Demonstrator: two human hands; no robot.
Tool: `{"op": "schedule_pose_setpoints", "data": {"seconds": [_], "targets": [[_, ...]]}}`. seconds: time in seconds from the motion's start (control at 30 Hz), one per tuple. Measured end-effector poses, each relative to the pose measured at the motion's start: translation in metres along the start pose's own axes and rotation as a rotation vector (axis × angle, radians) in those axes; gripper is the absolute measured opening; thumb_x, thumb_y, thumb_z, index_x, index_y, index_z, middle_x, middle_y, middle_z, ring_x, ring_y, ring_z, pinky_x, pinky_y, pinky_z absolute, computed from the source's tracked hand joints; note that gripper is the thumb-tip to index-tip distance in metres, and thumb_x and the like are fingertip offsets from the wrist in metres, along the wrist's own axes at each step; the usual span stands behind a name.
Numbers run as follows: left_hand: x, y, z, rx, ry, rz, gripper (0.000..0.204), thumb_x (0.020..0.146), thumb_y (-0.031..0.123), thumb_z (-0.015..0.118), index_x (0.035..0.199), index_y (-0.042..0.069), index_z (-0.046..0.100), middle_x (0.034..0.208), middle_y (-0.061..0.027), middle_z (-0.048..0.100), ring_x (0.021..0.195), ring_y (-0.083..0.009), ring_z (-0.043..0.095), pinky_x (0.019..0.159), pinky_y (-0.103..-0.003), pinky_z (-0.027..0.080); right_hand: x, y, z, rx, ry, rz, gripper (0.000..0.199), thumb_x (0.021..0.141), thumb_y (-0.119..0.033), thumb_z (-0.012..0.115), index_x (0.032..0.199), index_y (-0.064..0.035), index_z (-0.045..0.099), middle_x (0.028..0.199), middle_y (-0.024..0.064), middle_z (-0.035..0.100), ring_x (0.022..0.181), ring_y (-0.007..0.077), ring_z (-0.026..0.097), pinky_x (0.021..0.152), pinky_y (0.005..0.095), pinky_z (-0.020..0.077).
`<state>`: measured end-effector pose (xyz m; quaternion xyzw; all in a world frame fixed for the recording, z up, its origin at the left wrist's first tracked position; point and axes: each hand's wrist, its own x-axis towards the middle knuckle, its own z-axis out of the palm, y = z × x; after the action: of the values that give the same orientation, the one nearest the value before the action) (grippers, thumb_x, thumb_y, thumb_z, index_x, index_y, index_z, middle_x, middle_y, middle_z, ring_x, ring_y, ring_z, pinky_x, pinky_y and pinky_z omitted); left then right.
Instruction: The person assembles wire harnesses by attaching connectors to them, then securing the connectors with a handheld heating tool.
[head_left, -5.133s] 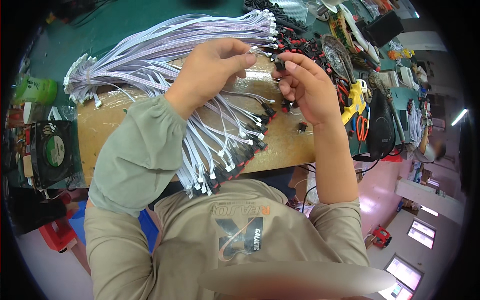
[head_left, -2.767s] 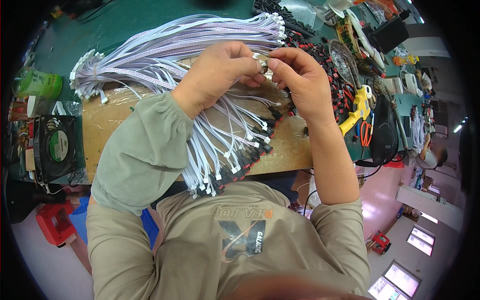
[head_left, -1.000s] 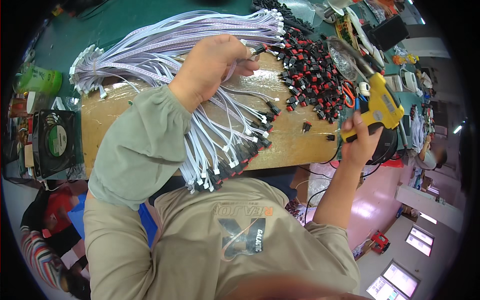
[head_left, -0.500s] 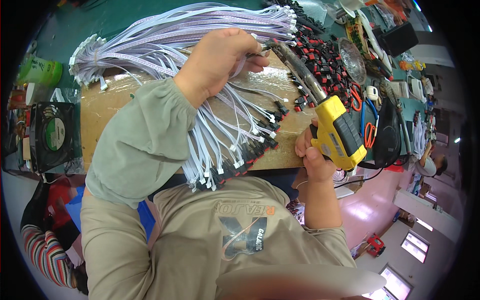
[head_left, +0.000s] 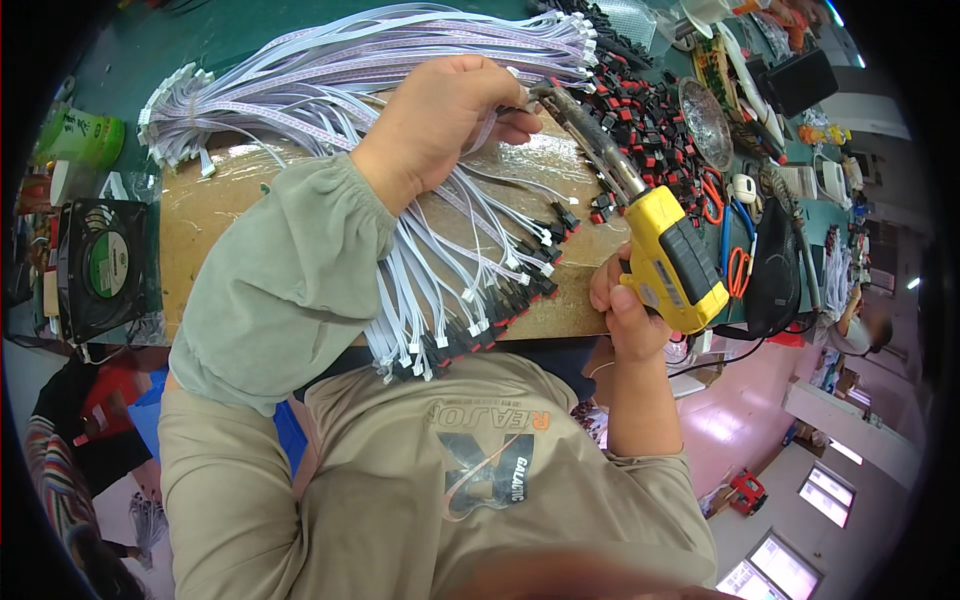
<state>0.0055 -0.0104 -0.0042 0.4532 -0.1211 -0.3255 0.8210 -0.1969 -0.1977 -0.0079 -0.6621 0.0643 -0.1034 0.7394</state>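
My right hand (head_left: 634,308) is wrapped round the handle of a yellow and black soldering gun (head_left: 672,262). The gun's metal barrel slants up and left, its tip beside my left fingertips. My left hand (head_left: 462,112) is closed in a pinch on the end of a white ribbon cable (head_left: 478,134); the exact joint between the fingers and the tip is too small to make out. Below, a fan of white ribbon cables (head_left: 425,262) lies over the board's front edge, their ends bearing white plugs and small black-and-red connectors (head_left: 515,296).
A large bundle of white ribbon cables (head_left: 330,62) stretches across the back of the wooden board (head_left: 225,210). Loose black-and-red connectors (head_left: 650,130) are heaped at right, near a round dish (head_left: 706,122) and orange-handled scissors (head_left: 738,270). A black fan (head_left: 103,262) stands at left.
Both hands and the soldering gun stay almost in place, with the gun shifting very slightly. At the lower left, another person in striped sleeves has moved, and a bunch of cables shows there.
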Motion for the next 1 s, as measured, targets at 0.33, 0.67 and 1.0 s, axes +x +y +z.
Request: {"op": "schedule_pose_setpoints", "data": {"seconds": [0.33,0.67,1.0], "targets": [[-0.0009,-0.0008,0.0006,-0.005,0.021,0.007,0.008,0.085,0.012,0.061,0.084,0.004,0.058,0.087,-0.0055,0.063,0.085,-0.0191,0.066,0.078,-0.032,0.051,0.0009,-0.0022,0.0042,-0.018,0.016,-0.028,0.054,0.077,-0.018,0.072,0.120,0.0025,0.046,0.076,0.0045,0.046,0.058,0.0134,0.045,0.052,0.0252,0.0377],[-0.0009,0.0001,0.0010,-0.010,0.019,0.000,0.009,0.085,0.012,0.060,0.082,0.004,0.057,0.085,-0.0068,0.062,0.084,-0.0191,0.066,0.076,-0.031,0.051,-0.0016,0.0005,-0.0003,0.081,0.017,-0.037,0.066,0.074,-0.022,0.076,0.128,0.0000,0.045,0.069,0.0016,0.044,0.056,0.0131,0.043,0.051,0.0251,0.0348],[-0.0013,0.0008,0.0015,-0.020,0.034,0.000,0.011,0.084,0.013,0.061,0.084,0.002,0.059,0.086,-0.0081,0.063,0.084,-0.0193,0.065,0.076,-0.031,0.051,-0.0024,-0.0013,0.0018,0.066,0.033,-0.019,0.063,0.073,-0.022,0.077,0.124,0.0014,0.047,0.072,0.0015,0.045,0.058,0.0118,0.043,0.052,0.0248,0.0365]]}}
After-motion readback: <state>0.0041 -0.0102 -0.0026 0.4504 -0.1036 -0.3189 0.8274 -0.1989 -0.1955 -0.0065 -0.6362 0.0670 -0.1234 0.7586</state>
